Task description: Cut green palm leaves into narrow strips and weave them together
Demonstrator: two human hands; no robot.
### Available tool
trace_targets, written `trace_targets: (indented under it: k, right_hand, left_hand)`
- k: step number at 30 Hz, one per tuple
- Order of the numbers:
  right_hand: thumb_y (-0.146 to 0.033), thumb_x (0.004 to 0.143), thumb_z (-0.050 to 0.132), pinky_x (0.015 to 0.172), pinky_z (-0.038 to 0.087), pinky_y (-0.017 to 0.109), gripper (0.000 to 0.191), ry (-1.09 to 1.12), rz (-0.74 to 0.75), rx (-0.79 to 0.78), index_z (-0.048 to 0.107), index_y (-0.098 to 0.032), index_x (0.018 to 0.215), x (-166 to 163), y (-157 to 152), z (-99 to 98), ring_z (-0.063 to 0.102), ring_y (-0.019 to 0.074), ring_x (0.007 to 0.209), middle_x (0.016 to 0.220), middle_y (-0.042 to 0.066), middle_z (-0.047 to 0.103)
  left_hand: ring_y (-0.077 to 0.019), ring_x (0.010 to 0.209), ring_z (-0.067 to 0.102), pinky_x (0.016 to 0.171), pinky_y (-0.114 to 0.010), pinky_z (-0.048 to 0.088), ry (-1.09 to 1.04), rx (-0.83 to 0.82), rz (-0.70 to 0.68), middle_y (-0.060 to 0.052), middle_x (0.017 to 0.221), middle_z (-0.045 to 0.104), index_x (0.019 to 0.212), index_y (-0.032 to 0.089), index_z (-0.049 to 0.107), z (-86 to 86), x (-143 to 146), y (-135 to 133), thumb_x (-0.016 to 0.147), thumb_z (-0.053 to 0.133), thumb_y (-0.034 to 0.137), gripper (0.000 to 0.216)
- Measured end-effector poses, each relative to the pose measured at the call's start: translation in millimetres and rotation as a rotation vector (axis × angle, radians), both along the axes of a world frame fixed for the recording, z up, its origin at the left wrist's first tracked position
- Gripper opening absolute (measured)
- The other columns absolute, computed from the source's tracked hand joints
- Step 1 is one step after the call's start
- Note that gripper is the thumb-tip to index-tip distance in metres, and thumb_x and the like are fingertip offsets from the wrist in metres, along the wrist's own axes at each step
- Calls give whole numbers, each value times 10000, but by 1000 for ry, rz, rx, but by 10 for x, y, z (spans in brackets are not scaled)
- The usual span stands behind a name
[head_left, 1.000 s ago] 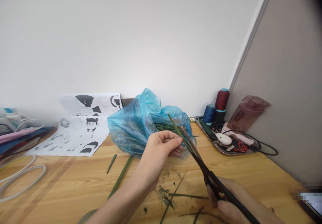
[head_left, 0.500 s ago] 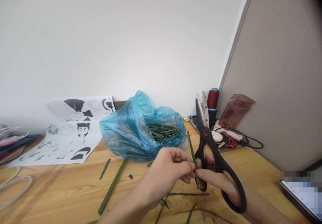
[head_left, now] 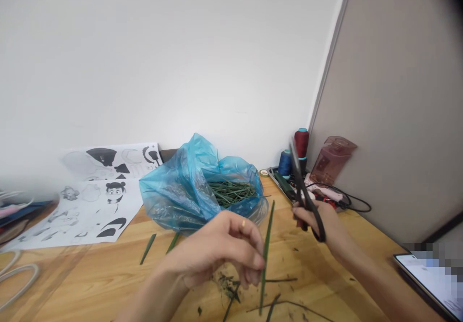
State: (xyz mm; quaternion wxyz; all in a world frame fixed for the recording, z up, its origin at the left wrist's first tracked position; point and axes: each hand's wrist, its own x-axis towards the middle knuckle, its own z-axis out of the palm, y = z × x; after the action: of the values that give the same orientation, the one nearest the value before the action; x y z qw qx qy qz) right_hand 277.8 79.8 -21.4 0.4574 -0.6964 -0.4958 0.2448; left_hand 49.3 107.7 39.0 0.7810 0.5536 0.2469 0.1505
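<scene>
My left hand (head_left: 220, 252) pinches a long narrow green leaf strip (head_left: 266, 245) between thumb and fingers, holding it nearly upright above the wooden table (head_left: 90, 278). My right hand (head_left: 323, 223) grips black-handled scissors (head_left: 304, 194), blades closed and pointing up, off to the right of the strip and apart from it. Behind both hands lies an open blue plastic bag (head_left: 181, 191) filled with green leaf strips (head_left: 231, 191).
Green offcuts (head_left: 235, 290) and loose strips (head_left: 147, 248) litter the table. Printed cartoon sheets (head_left: 97, 201) lie at the left. A metal tray (head_left: 280, 184) with thread spools (head_left: 301, 143) and a brown container (head_left: 333, 160) stand by the right partition. A tablet (head_left: 428, 278) lies at the right edge.
My right hand let go of the strip's base and moved up and right with the scissors, whose blades closed. My left hand now holds the strip alone, lower and more upright.
</scene>
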Motion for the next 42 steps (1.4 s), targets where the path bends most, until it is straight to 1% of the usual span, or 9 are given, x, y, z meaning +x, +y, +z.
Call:
trace_targets:
  k: [4, 7, 11, 15, 18, 22, 26, 35, 42]
  right_hand:
    - [-328, 702, 486, 442, 337, 223, 205, -33, -128, 84, 518, -158, 593, 171, 112, 102, 478, 138, 481, 497, 8, 540]
    - [-291, 691, 490, 431, 316, 202, 160, -157, -19, 134, 552, -151, 646, -28, 261, 340, 473, 120, 474, 501, -13, 528]
    - [-241, 592, 575, 384, 268, 190, 119, -218, 188, 83, 590, -136, 540, -456, 614, 574, 460, 108, 417, 429, -20, 508]
    - [-249, 620, 567, 399, 301, 193, 138, -210, 211, 104, 628, -128, 588, -575, 750, 618, 508, 131, 454, 473, 18, 563]
    - [-284, 694, 521, 430, 356, 183, 192, -152, 206, 127, 636, -134, 732, -430, 596, 603, 548, 136, 511, 546, 24, 600]
    - [-306, 701, 552, 470, 403, 181, 186, -89, 186, 111, 622, -135, 682, -223, 298, 546, 547, 126, 507, 519, 11, 589]
    - [-324, 689, 589, 474, 417, 179, 176, -16, 227, 72, 612, -152, 661, -170, 85, 466, 541, 114, 499, 534, -3, 592]
    - [-290, 657, 605, 467, 411, 190, 146, 32, 254, 40, 601, -145, 646, -171, -74, 376, 529, 113, 483, 505, -13, 563]
    - [-339, 657, 584, 498, 385, 219, 181, -139, 274, -58, 601, -161, 684, 55, -199, 220, 552, 164, 584, 579, 6, 591]
  left_hand:
    - [-104, 437, 475, 460, -225, 370, -42, 381, 305, 14, 473, 537, 520, 185, 523, 235, -236, 48, 589, 575, 183, 87]
    - [-137, 533, 504, 511, -245, 357, 312, 941, 588, 6, 564, 561, 583, 200, 532, 234, -205, 238, 670, 512, 222, 92]
    - [-234, 701, 559, 591, -294, 364, 814, 1479, 551, -68, 701, 633, 740, 176, 604, 175, -62, 679, 701, 462, 231, 158]
    - [-221, 886, 539, 737, -292, 353, 852, 1548, 714, -79, 987, 606, 1027, 168, 517, 239, -255, 756, 766, 332, 185, 321]
    - [-196, 749, 561, 635, -271, 350, 1006, 1499, 888, -34, 871, 615, 904, 215, 525, 88, -570, 477, 775, 320, 248, 245]
    - [-208, 583, 535, 494, -266, 285, 1265, 1188, 583, -29, 630, 575, 731, 203, 474, -513, -912, 163, 735, 358, 456, 278]
    - [-206, 623, 541, 506, -257, 296, 1211, 1047, 417, -46, 677, 591, 717, 196, 449, -882, -1172, 141, 718, 391, 368, 181]
    - [-206, 645, 574, 565, -258, 363, 1316, 930, 227, -19, 657, 641, 701, 197, 607, -394, -1898, 286, 664, 448, 353, 226]
    - [-303, 838, 537, 603, -328, 361, 1533, 1177, 418, -152, 840, 610, 792, 137, 586, -509, -1571, 264, 760, 316, 280, 307]
